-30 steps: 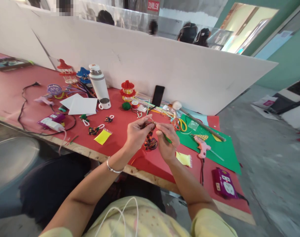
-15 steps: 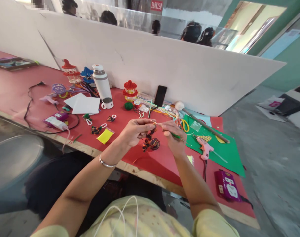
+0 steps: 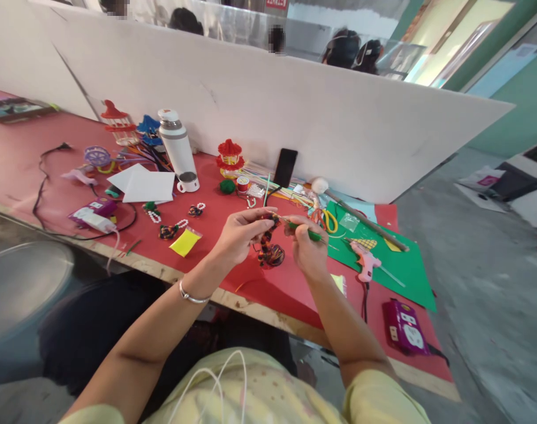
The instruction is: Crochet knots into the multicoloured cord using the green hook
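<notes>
My left hand (image 3: 238, 237) pinches a small crocheted piece of dark multicoloured yarn (image 3: 267, 238) between thumb and fingers, above the red table. In my right hand (image 3: 310, 253) is a crochet hook (image 3: 314, 235) with a green handle, its thin metal tip pointing left to the top of the yarn piece. Whether the tip sits inside a loop is too small to tell. Below the hands lies a little ball of the same yarn (image 3: 276, 255). Left of my left hand are finished-looking yarn pieces with white bead loops (image 3: 167, 231) and a yellow packet (image 3: 185, 242).
A white thermos (image 3: 178, 144), a cup (image 3: 189, 182) and a phone (image 3: 286, 167) stand near the white partition (image 3: 259, 100). To the right, a pink glue gun (image 3: 366, 261) rests on a green sheet (image 3: 410, 285), beside a purple box (image 3: 405, 327). White cards (image 3: 149, 186) lie left.
My right hand has turned the crochet hook, so more of its green handle shows. My left hand keeps hold of the yarn piece. The camera view has shifted slightly.
</notes>
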Demonstrator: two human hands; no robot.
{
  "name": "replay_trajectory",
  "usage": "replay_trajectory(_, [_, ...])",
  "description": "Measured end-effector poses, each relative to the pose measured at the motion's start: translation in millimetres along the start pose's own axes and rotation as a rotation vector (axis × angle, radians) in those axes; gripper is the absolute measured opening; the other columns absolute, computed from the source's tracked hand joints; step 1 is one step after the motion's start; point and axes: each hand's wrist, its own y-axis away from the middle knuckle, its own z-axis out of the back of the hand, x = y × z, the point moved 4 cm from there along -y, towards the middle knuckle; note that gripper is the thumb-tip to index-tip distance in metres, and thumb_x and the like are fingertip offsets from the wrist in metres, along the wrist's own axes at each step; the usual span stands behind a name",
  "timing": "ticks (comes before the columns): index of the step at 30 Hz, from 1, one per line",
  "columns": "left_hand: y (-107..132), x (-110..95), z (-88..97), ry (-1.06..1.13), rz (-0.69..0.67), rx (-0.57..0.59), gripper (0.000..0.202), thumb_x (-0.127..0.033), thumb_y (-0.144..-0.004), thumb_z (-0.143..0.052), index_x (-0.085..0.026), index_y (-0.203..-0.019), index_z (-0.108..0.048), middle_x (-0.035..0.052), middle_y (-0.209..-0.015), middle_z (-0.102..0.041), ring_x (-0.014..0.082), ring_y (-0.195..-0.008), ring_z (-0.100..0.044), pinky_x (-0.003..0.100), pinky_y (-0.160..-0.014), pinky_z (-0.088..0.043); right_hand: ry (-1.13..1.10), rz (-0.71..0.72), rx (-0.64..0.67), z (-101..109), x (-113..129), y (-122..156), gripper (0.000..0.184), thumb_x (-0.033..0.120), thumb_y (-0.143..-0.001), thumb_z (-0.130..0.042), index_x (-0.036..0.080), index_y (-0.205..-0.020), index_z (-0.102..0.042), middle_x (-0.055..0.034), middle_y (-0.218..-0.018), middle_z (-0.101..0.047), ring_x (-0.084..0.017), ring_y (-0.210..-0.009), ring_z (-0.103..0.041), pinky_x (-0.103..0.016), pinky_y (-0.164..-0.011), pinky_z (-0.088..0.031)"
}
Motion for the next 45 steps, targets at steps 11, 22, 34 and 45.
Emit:
replay_trajectory(11, [7, -11, 2.8, -0.401, -0.562, -0.067, 0.026, -0.028, -0.086, -0.081, -0.021, -0.111, -0.085, 0.0126, -0.134, -0.071, 0.018, -0.098, -0.07, 0.03, -0.082, -0.058, -0.053, -0.018, -0.012, 1, -2, 0, 0.024, 0.054, -0.09, -0.076, 0.032, -0.098, -0.084, -0.0012, -0.095, -0.084, -0.014, -0.072, -0.069, -0.033, -0.071, -0.058])
replay_trajectory(22, [-3, -1, 5.0, -0.019, -0.133, -0.022, 0.045, -0.02, -0.065, -0.094, -0.018, -0.109, -0.085, -0.001, -0.073, -0.069, 0.0072, -0.058, -0.058, 0.02, -0.052, -0.045, -0.01, -0.04, 0.025, 0, -4, 2, 0.024, 0.055, -0.089, -0.077, 0.033, -0.097, -0.084, -0.0013, -0.098, -0.085, -0.019, -0.079, -0.072, -0.037, -0.074, -0.058])
replay_trajectory(34, [0, -4, 6.2, 0.093, 0.122, 0.057, 0.04, -0.017, -0.062, -0.092, -0.015, -0.101, -0.085, -0.0015, -0.066, -0.065, 0.0047, -0.051, -0.05, 0.02, -0.046, -0.03, -0.035, 0.052, 0.199, 10, 2, -15, 0.024, 0.055, -0.078, -0.087, 0.036, -0.092, -0.086, -0.0025, -0.096, -0.087, -0.023, -0.088, -0.077, -0.041, -0.08, -0.061])
replay_trajectory(45, [1, -3, 7.1, 0.003, 0.215, 0.17, 0.04, -0.018, -0.062, -0.083, -0.015, -0.102, -0.086, 0.0004, -0.069, -0.064, 0.0059, -0.051, -0.047, 0.023, -0.046, -0.029, 0.163, 0.259, 0.441, 18, 32, -25, 0.017, 0.045, -0.08, -0.088, 0.037, -0.095, -0.086, -0.0044, -0.098, -0.087, -0.023, -0.087, -0.079, -0.043, -0.082, -0.063])
